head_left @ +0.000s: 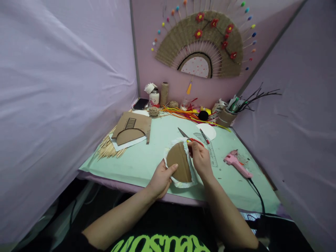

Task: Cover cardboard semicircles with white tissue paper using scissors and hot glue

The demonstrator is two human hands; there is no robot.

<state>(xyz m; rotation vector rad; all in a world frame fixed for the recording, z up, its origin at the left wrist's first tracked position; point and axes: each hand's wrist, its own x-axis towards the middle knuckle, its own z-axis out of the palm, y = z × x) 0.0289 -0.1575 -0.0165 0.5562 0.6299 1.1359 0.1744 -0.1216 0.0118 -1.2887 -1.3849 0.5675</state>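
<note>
A half-round cardboard piece (179,161) with white fabric folded over its rim is held above the near edge of the table. My left hand (163,177) grips its lower left side, thumb flat on the cardboard. At the upper right, my right hand (200,157) pinches the fabric edge (187,148) along the straight side. Just beyond this hand lie scissors (185,133) with red handles, partly hidden. A red pen (204,136) and a clear ruler with a protractor (213,154) rest close by.
A pink glue gun (237,163) lies right, its cord running off the front. Cut cardboard (133,122) covers wooden sticks (109,147) at left. Twine balls (153,111), pipe cleaners (178,113) and a pot of twigs (226,117) line the back. A decorated fan (201,38) hangs on the wall.
</note>
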